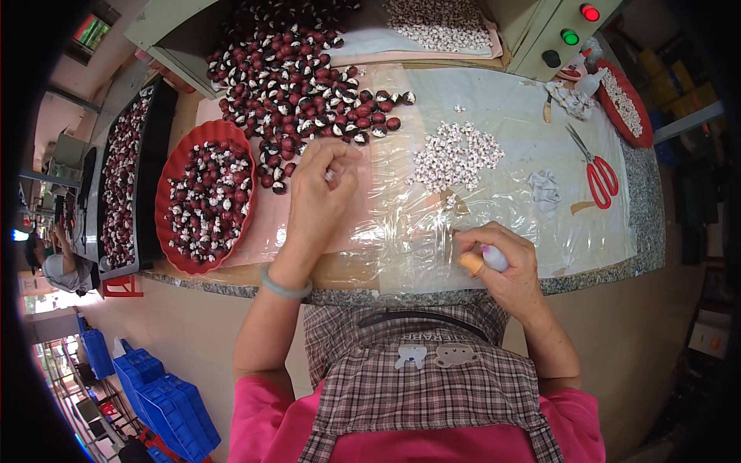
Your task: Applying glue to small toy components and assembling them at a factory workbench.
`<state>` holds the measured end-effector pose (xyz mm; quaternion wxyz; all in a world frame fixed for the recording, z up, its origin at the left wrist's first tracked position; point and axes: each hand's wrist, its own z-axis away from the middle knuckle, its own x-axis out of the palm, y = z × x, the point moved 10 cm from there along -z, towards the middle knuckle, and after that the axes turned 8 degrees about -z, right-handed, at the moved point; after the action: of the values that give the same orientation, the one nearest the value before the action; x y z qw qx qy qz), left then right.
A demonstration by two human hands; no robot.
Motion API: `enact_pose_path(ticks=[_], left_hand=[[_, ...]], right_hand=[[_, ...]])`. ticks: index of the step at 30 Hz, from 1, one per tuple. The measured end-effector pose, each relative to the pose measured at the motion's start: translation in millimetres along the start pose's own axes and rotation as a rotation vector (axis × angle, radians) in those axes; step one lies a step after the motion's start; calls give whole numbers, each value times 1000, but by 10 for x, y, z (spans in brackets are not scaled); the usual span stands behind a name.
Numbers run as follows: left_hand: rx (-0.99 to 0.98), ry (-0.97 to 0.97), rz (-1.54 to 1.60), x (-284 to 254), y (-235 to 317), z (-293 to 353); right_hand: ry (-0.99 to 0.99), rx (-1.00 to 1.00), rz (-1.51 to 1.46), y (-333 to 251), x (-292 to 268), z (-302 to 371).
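Note:
My left hand, with a pale bangle on its wrist, is raised beside a spread of small dark-red, black and white round pieces. Its fingers are curled in a pinch around a small whitish piece, mostly hidden. Near the front edge of the table, my right hand is closed around a small squeeze bottle, pale with a purplish tint. An orange finger cover wraps one of its digits. Beyond that hand, a loose heap of tiny white pieces with dark marks lies on the plastic sheet.
A red scalloped dish of mixed pieces stands at left, beside a black tray of more. Red-handled scissors and a crumpled white scrap lie at right. Behind is a machine with buttons; a red dish sits far right.

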<state>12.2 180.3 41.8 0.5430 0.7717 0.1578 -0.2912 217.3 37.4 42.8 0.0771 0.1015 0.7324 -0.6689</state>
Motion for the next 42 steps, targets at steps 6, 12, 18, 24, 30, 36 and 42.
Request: enact_pose_path(ticks=[6,12,18,24,30,36,42], left_hand=[[500,113,-455,108,358,-261],[505,85,-605,205,396,-228],[486,10,-566,244,370,-230],[551,21,-546,220,419,-228],[413,-42,-425,208,396,-103],[344,-16,-325,264,275,20],[-379,-315,717,526,-59,346]], right_hand=[[-25,-67,52,-77,21,-15],[-20,-29,24,-19,-26,-24],[-29,52,-36,58,-44,-25],[-20,115,-97,115,-82,2],[-40,296,-354,323,-44,14],[-22,261,-624,323,-84,-4],[25,118,-526,238,-178,-44]])
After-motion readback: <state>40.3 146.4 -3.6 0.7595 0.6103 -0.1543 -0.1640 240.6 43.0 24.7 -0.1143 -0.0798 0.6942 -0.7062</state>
